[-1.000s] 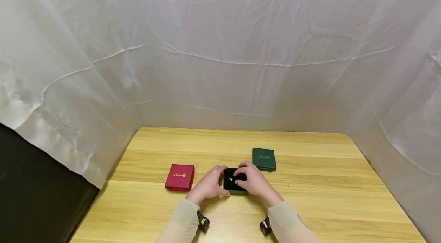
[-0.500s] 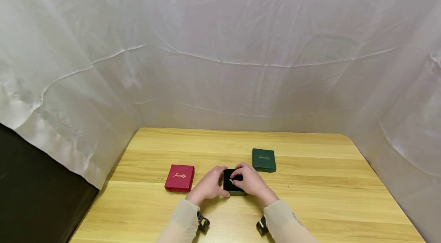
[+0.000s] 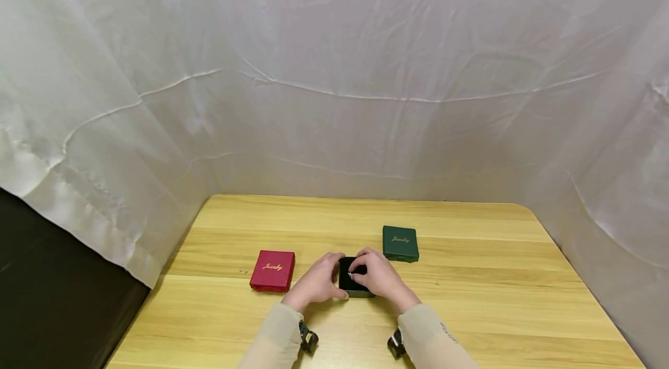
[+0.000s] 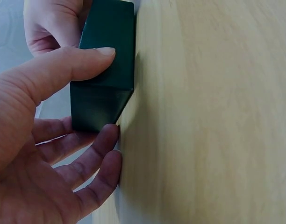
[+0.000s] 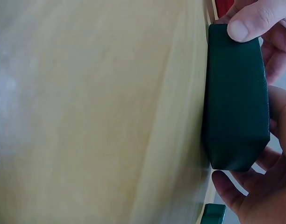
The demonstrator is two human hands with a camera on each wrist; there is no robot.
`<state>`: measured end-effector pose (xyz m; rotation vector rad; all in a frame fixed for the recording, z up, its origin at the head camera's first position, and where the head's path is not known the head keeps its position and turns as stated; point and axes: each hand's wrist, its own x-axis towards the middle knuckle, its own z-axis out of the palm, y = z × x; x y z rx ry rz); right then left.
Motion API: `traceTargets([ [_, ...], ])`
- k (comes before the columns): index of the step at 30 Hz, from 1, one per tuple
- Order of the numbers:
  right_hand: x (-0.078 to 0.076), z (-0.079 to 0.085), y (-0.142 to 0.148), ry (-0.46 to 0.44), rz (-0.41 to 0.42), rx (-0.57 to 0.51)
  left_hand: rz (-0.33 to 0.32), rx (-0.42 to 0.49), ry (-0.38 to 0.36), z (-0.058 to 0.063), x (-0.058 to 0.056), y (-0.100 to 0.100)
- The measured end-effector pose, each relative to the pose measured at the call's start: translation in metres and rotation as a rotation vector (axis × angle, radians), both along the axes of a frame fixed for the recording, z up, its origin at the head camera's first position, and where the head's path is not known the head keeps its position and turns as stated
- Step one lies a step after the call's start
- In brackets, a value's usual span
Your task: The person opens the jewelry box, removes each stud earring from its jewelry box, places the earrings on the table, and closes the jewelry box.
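Note:
In the head view, an opened dark green jewelry box (image 3: 358,293) with a black lining rests on the table. A tiny silver, star-like piece of jewelry (image 3: 350,275) shows against the lining. My left hand (image 3: 315,283) holds the box from its left side; in the left wrist view the thumb lies along the box's green wall (image 4: 105,70). Reaching in from the right, my right hand (image 3: 384,276) pinches the silver piece between thumb and index finger. The wall (image 5: 236,93) hides that pinch in the right wrist view.
A green lid (image 3: 400,243) marked "Jewelry" lies behind and right of the box. To the left sits a red jewelry box (image 3: 273,270). White cloth (image 3: 366,125) hangs around the wooden table (image 3: 496,287).
My right hand has moved a little left over the lining, and its thumb and index finger have closed on the silver piece. The left hand and the box stay put.

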<state>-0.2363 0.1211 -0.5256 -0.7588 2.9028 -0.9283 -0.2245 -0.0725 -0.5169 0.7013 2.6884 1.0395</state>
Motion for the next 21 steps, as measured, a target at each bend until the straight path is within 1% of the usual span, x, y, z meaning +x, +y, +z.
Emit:
traceTargets([
  [21,-0.0001,0.0032,-0.003,-0.008,-0.001,0.008,-0.003,-0.009,0.013,-0.0004,0.0001,0.0005],
])
